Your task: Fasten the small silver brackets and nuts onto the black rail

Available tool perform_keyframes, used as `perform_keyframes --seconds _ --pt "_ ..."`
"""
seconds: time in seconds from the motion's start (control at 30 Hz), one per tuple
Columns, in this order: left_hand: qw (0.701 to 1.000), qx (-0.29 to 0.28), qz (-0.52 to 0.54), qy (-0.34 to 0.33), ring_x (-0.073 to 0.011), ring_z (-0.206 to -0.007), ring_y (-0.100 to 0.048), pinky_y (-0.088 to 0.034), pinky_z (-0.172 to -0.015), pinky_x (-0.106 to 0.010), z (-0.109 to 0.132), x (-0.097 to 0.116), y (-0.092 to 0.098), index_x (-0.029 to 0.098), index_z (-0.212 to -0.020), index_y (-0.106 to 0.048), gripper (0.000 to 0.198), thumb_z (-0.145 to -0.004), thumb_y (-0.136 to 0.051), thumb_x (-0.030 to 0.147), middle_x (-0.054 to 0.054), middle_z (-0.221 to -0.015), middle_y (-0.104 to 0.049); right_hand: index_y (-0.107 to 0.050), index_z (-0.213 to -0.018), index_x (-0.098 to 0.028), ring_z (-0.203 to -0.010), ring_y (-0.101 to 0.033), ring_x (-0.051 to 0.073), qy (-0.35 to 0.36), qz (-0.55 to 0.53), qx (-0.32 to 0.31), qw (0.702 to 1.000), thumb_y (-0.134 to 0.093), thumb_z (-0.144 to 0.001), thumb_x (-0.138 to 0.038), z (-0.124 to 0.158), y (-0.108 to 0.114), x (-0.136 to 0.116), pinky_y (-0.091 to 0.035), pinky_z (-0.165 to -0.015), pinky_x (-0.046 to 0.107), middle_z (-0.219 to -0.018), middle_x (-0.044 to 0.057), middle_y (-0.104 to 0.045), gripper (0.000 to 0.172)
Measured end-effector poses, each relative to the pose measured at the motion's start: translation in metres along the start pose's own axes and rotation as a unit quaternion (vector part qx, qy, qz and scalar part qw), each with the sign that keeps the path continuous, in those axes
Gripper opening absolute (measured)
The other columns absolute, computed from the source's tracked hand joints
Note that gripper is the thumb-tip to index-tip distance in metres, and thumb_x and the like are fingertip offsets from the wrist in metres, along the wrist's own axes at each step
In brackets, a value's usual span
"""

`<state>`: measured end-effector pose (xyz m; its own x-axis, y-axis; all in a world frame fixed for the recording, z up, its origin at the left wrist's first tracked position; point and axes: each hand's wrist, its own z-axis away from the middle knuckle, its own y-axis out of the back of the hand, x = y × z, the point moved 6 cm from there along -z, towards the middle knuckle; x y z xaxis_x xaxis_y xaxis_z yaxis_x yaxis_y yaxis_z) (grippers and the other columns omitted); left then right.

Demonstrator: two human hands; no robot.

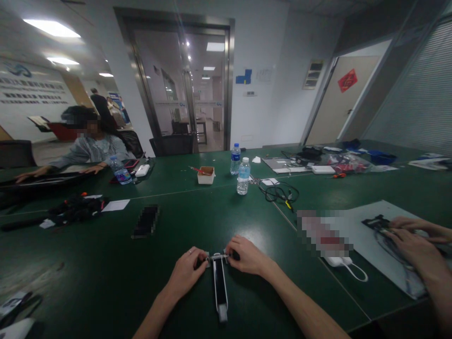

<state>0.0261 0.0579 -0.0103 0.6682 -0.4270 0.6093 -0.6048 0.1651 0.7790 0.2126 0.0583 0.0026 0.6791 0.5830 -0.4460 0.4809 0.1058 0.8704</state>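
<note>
A narrow white-framed piece with a dark middle [219,285] lies on the green table in front of me, pointing toward me. A short grey block [222,313] caps its near end, and a thin metallic crossbar [218,257] spans its far end. My left hand [187,273] pinches the left end of the crossbar, where a small pale piece shows at the fingertips. At the right end, my right hand [247,255] has thumb and fingers closed on the bar. The fingers partly hide both ends, and I cannot tell what the whole piece is.
A blurred phone [146,221] lies ahead to the left. Two water bottles [243,176] and a small box [205,175] stand farther back. To the right are a black cable [278,190], a white power bank [334,260] and a co-worker's hands [413,240] over a grey board.
</note>
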Motion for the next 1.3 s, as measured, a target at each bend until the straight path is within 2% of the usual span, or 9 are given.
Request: perform_keyframes --seconds 0.63,0.87,1.07,1.3 --pt "0.999 -0.024 0.019 0.011 -0.0185 -0.070 -0.055 -0.045 -0.061 -0.027 -0.001 -0.001 0.000 0.020 -0.093 -0.066 0.018 -0.088 -0.052 0.030 -0.002 -0.086 -0.060 -0.062 -0.085 -0.018 -0.080 -0.052 0.017 -0.002 0.002 0.002 1.000 -0.062 -0.077 -0.014 0.000 0.005 -0.004 -0.038 -0.072 0.026 -0.082 0.002 -0.060 0.009" --pt "0.998 -0.052 0.002 0.046 -0.0173 -0.071 -0.054 -0.044 -0.063 -0.026 -0.004 -0.008 -0.004 0.020 -0.096 -0.066 0.021 -0.089 -0.051 0.033 -0.002 -0.089 -0.061 -0.062 -0.086 -0.017 -0.081 -0.051 0.016 -0.001 0.002 -0.008 1.000 -0.062 -0.078 -0.016 0.000 0.005 -0.004 -0.037 -0.073 0.026 -0.082 0.002 -0.060 0.008" --pt "0.997 -0.056 -0.013 0.054 -0.0186 -0.074 -0.054 -0.043 -0.067 -0.027 -0.004 -0.014 -0.005 0.022 -0.099 -0.067 0.021 -0.087 -0.055 0.033 -0.002 -0.093 -0.062 -0.062 -0.086 -0.016 -0.081 -0.051 0.016 0.002 0.004 -0.007 1.000 -0.061 -0.078 -0.016 -0.001 0.007 -0.005 -0.036 -0.072 0.026 -0.082 0.003 -0.060 0.008" --pt "0.997 -0.051 0.004 0.051 -0.0189 -0.076 -0.054 -0.044 -0.067 -0.027 -0.003 -0.011 -0.003 0.021 -0.098 -0.067 0.020 -0.089 -0.052 0.032 -0.003 -0.092 -0.061 -0.062 -0.087 -0.017 -0.081 -0.051 0.016 0.003 0.010 -0.008 1.000 -0.062 -0.078 -0.017 0.000 0.004 -0.002 -0.036 -0.072 0.026 -0.083 0.002 -0.060 0.010"
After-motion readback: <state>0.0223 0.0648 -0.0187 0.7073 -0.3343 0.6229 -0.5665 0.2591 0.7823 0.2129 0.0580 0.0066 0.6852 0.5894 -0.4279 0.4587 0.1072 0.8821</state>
